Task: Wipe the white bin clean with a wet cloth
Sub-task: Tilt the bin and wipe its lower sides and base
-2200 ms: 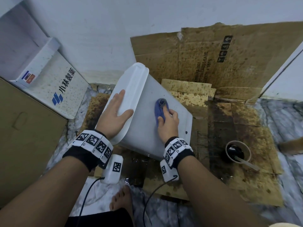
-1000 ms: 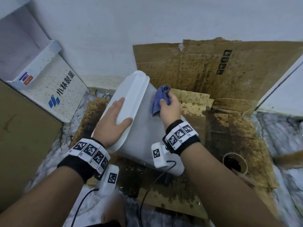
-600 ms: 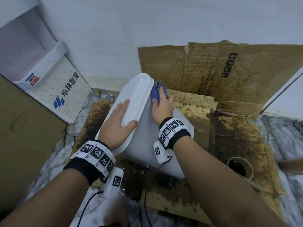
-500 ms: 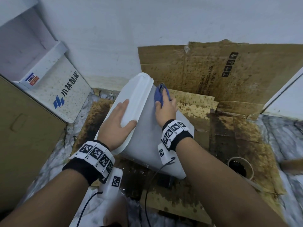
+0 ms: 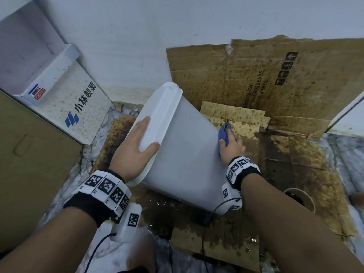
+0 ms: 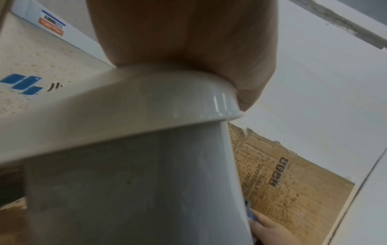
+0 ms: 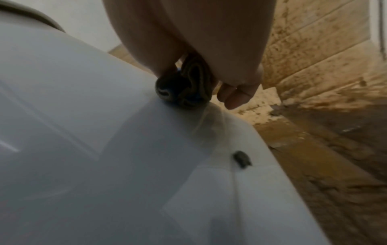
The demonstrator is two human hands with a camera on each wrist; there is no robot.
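The white bin (image 5: 189,160) leans tilted on wet cardboard, its lid (image 5: 157,119) facing up and left. My left hand (image 5: 136,148) lies flat on the lid with straight fingers, the thumb along the lid's edge; the left wrist view shows the palm (image 6: 188,33) pressing the lid's rim (image 6: 125,107). My right hand (image 5: 231,146) grips a bunched blue cloth (image 5: 224,133) and presses it against the bin's far right edge. In the right wrist view the cloth (image 7: 184,89) touches the bin wall (image 7: 94,149), and a dark speck (image 7: 241,159) sits on the wall below it.
Stained cardboard (image 5: 266,85) covers the floor and stands against the wall behind. A paper cup of dark liquid (image 5: 299,200) stands at the right. A white printed box (image 5: 74,107) and a brown carton (image 5: 29,164) stand at the left. A bare foot (image 5: 137,253) is near the bottom.
My right hand has slid the cloth from just under the lid down and to the right, to the bin's far right edge. The left hand stays on the lid.
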